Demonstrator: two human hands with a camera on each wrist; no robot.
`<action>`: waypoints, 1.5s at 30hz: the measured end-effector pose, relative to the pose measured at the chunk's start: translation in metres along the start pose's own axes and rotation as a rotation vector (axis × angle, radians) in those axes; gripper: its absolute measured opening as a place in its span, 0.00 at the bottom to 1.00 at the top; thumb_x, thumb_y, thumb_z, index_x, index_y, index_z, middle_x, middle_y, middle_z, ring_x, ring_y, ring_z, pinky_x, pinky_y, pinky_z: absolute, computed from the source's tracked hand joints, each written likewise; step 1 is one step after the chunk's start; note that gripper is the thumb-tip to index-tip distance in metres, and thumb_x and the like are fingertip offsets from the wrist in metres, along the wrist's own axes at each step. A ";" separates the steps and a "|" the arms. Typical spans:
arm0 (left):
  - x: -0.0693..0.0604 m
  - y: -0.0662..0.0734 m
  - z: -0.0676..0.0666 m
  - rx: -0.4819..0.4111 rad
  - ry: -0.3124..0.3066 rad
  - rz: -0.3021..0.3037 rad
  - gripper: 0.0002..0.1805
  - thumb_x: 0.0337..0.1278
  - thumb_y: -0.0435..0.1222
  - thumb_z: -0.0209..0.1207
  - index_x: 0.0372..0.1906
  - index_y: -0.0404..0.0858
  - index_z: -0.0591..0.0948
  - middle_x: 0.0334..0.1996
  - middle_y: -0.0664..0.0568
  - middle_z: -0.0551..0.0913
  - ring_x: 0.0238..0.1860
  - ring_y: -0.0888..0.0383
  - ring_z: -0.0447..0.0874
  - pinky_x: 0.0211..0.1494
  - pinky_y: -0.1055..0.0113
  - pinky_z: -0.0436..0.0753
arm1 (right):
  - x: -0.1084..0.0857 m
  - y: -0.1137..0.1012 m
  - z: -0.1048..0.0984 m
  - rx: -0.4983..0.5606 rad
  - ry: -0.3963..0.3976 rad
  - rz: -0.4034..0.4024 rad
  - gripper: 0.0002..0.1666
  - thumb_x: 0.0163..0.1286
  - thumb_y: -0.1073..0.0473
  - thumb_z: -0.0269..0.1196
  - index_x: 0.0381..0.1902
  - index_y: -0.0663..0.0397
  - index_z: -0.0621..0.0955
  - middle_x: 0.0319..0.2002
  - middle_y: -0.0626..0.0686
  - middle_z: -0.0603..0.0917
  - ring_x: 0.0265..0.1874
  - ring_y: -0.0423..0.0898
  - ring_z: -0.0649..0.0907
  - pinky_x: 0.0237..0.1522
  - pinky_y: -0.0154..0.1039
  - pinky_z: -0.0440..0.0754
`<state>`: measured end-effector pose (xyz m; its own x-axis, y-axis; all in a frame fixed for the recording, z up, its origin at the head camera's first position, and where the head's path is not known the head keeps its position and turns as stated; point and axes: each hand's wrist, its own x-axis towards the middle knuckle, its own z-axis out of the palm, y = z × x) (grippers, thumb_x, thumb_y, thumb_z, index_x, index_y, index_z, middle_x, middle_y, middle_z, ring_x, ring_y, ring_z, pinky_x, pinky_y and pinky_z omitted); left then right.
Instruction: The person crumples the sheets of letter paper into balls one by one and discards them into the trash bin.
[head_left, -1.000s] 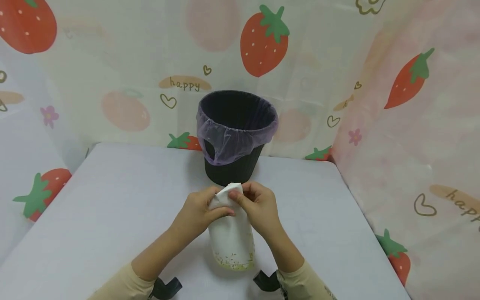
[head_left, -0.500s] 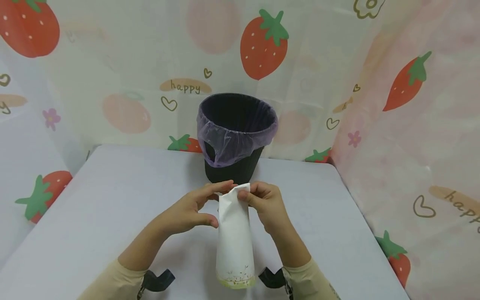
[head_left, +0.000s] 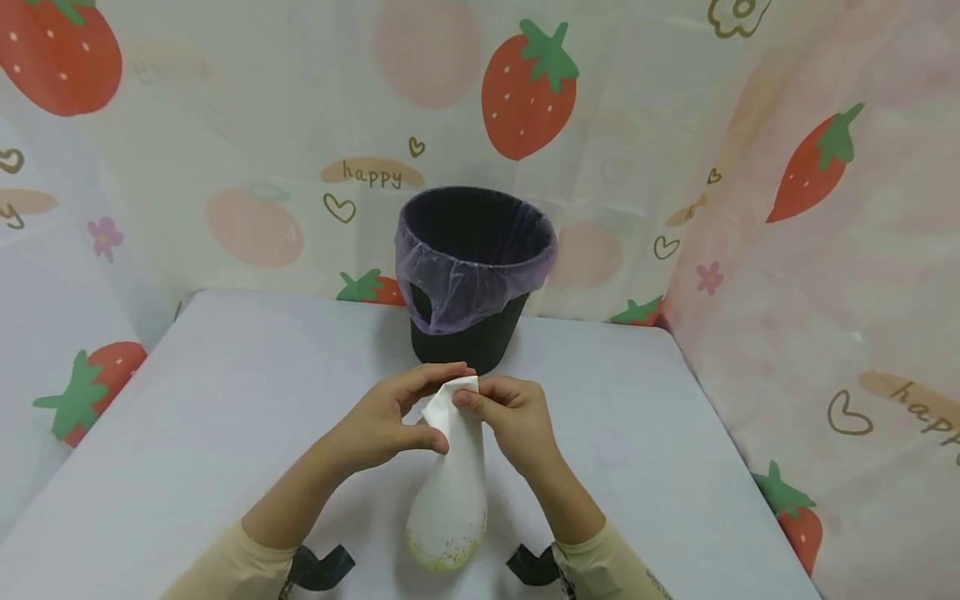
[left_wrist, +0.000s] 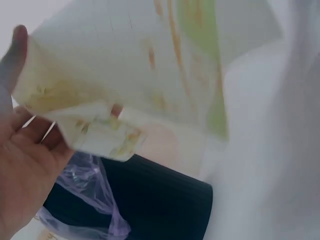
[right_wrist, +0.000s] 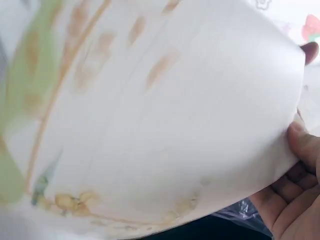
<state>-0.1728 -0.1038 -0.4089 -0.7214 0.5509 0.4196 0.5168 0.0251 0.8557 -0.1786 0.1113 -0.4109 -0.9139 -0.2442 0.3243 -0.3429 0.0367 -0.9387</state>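
A white sheet of paper with a printed border of leaves and small flowers (head_left: 447, 500) hangs in a curved shape above the table, its top edge folded over. My right hand (head_left: 522, 417) pinches the top right corner, thumb in front. In the right wrist view, the thumb (right_wrist: 301, 140) presses on the paper's edge. My left hand (head_left: 378, 421) stands at the left edge, its fingers stretched towards the top and its thumb touching the front. The left wrist view shows a folded flap (left_wrist: 100, 132) beside the left fingers.
Behind the hands stands a black bin (head_left: 468, 346) lined with a thin purple bag (head_left: 457, 292). The white table (head_left: 285, 375) is bounded by strawberry-print cloth (head_left: 637, 167). Black mounts (head_left: 322, 568) sit at both wrists.
The left hand let go of the paper's top and spread its fingers, then its thumb came back against the front. The right hand, keeping its pinch, moved right, then back left.
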 end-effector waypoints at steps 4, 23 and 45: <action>0.003 -0.004 0.005 0.118 0.115 0.034 0.46 0.43 0.40 0.79 0.73 0.50 0.74 0.68 0.58 0.77 0.68 0.57 0.76 0.69 0.60 0.78 | -0.001 0.000 -0.002 -0.013 -0.061 -0.038 0.13 0.73 0.61 0.66 0.45 0.68 0.88 0.38 0.60 0.90 0.37 0.42 0.88 0.43 0.40 0.89; 0.002 -0.004 0.014 -0.172 0.432 -0.136 0.17 0.64 0.38 0.68 0.57 0.43 0.87 0.55 0.52 0.88 0.59 0.48 0.84 0.52 0.69 0.85 | -0.007 -0.003 0.010 0.000 -0.266 -0.076 0.39 0.53 0.59 0.80 0.62 0.58 0.79 0.53 0.58 0.85 0.51 0.52 0.86 0.59 0.46 0.84; 0.000 -0.010 0.032 -0.089 0.480 0.005 0.19 0.60 0.32 0.69 0.56 0.41 0.87 0.60 0.52 0.85 0.65 0.56 0.81 0.65 0.67 0.79 | -0.005 0.005 0.010 0.037 -0.324 -0.021 0.52 0.50 0.38 0.79 0.64 0.60 0.72 0.57 0.56 0.81 0.60 0.47 0.81 0.68 0.40 0.76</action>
<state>-0.1639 -0.0773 -0.4274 -0.8611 0.1031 0.4979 0.4944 -0.0594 0.8672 -0.1730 0.1028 -0.4183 -0.7882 -0.5404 0.2946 -0.3469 -0.0053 -0.9379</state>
